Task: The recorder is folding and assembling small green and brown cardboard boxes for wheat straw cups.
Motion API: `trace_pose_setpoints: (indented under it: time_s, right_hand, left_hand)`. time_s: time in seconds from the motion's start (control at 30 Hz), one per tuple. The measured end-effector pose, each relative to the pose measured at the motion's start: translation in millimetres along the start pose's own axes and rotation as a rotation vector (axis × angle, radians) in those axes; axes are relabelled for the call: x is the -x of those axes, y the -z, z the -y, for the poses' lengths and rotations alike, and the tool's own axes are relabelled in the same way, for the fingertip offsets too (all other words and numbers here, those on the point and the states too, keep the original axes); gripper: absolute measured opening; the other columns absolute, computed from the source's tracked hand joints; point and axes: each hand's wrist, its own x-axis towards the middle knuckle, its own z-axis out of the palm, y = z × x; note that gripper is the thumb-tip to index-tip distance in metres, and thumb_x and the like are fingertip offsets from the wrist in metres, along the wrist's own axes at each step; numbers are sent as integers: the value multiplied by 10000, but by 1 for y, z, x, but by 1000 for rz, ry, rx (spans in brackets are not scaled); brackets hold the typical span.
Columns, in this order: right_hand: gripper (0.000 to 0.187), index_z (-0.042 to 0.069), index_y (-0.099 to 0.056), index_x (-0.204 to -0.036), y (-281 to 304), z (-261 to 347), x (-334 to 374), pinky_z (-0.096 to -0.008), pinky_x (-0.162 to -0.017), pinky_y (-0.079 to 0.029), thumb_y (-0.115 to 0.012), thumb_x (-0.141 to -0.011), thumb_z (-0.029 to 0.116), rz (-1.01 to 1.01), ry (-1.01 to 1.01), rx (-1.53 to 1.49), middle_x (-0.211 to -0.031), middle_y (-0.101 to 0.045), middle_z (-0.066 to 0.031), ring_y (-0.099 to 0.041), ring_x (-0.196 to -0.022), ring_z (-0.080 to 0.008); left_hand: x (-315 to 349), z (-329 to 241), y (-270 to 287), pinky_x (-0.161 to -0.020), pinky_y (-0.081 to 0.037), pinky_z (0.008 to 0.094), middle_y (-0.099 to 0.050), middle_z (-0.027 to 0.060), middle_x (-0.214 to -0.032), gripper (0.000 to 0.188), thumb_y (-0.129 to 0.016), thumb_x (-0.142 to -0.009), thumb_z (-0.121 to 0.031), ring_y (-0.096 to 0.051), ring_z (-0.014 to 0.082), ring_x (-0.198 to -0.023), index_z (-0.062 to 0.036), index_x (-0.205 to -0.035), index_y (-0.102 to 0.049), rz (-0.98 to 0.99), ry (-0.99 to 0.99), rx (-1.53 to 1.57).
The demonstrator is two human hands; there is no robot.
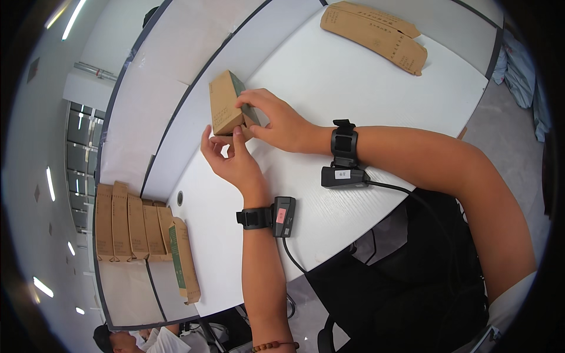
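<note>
A small brown cardboard box (225,105) with a dark green side stands tilted on the white desk, near the partition. The end of it that faces me has a flap partly raised, with a dark gap beside it. My right hand (281,122) grips the box's right side, its fingers on the green face and its thumb near the flap. At the near end, my left hand (231,165) has its fingers curled against the lower edge, with one fingertip on the flap. Black straps with small devices sit on both wrists.
Flattened brown cartons (376,38) lie at the far right of the white desk (329,223). On the left, several upright brown boxes (130,226) stand in a row, with a green-and-brown box (185,262) beside them. A grey partition (170,88) borders the desk. Another person (129,341) sits at lower left.
</note>
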Motion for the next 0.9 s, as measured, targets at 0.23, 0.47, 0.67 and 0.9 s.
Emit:
trace_pose_setpoints:
  time_s: [0.23, 0.47, 0.67, 0.9]
  right_hand:
    - [480, 98, -467, -1328, 1, -2, -1, -372, -865, -613, -630, -881, 34, -39, -52, 3, -1374, -440, -131, -463, -1328, -315]
    - [471, 86, -474, -1303, 5, -4, -2, -358, -848, -619, -625, -868, -12, -42, -67, 11, -1360, -451, -148, -478, -1322, -352]
    - [466, 83, -474, -1297, 5, -5, -2, -361, -851, -613, -628, -867, -8, -32, -69, 27, -1365, -456, -151, -489, -1309, -353]
    - [470, 79, -477, -1289, 5, -6, -1, -380, -897, -580, -638, -855, -6, -37, -71, 63, -1333, -490, -156, -518, -1260, -343]
  left_hand:
    - [-5, 1, 6, -949, -521, 358, -513, 99, -1269, 552, -698, -914, -26, -525, 191, -1169, -67, -1432, -513, 126, -106, -126]
    - [-3, 7, 4, -886, -553, 312, -497, 77, -1210, 566, -693, -900, 9, -522, 153, -1106, -61, -1431, -509, 155, -123, -114]
    - [-3, 6, 4, -882, -547, 318, -501, 79, -1201, 559, -684, -896, 23, -522, 152, -1101, -55, -1421, -509, 155, -106, -125]
    - [-2, 5, 3, -883, -540, 320, -504, 92, -1185, 556, -680, -894, 28, -523, 149, -1094, -53, -1413, -499, 160, -78, -117]
